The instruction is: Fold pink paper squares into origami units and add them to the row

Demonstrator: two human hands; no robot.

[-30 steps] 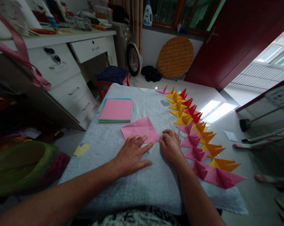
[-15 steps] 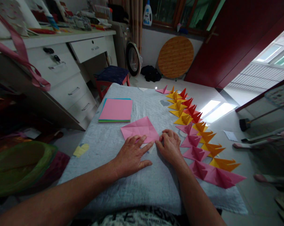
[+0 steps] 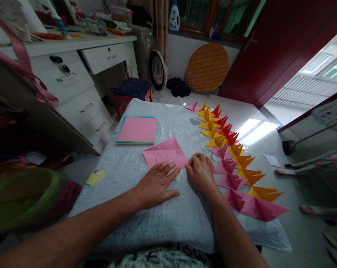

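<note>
A creased pink sheet of origami paper (image 3: 165, 152) lies on the cloth-covered table, its near edge partly under my hands. My left hand (image 3: 159, 182) rests flat on that near edge, fingers stretched out and thumb apart. At the sheet's right corner, my right hand (image 3: 200, 169) has its fingers curled, with thumb and forefinger pinching the corner. The fingers hide the exact grip. Beyond and to the left sits a neat stack of coloured paper (image 3: 137, 130), pink on top.
Folded paper cranes (image 3: 226, 166) in pink, yellow and red stand in rows along the table's right side. The table's pale blue cloth (image 3: 124, 223) bears printed hearts. A stool (image 3: 133, 89) stands past the far left corner, and a green-rimmed bin (image 3: 26, 197) is on the left.
The fingers of my left hand have drawn closer together on the near edge of the paper. My right hand stays at the right corner. The view has shifted very slightly.
</note>
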